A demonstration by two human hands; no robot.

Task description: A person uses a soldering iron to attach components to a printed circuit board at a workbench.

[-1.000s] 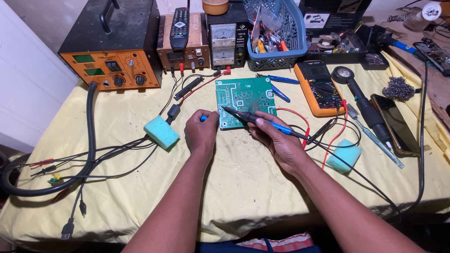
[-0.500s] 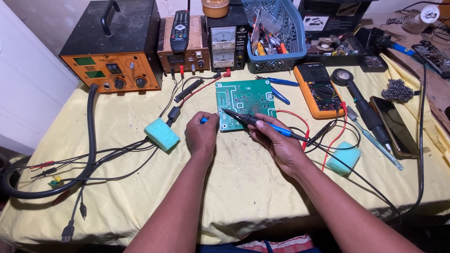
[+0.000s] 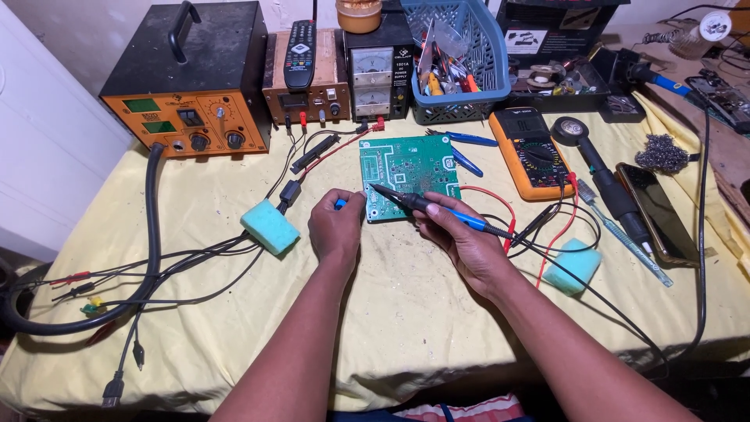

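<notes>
A blue basket [image 3: 457, 59] is seen at the far side of the bench [image 3: 391, 312], and it is filled with small tools. The bench is covered by a yellow cloth [image 3: 203, 195] with wires spread over it. A green board [image 3: 410, 176] is laid flat in the middle, just near the basket. A soldering iron [image 3: 437, 211] is gripped by the right hand [image 3: 465, 242], and its tip is rested on the board. The left hand [image 3: 337, 228] is clenched on a small blue thing [image 3: 341, 204] at the board's left edge. An orange box [image 3: 187, 86] is set far left. An orange meter [image 3: 530, 152] is placed right of the board.
</notes>
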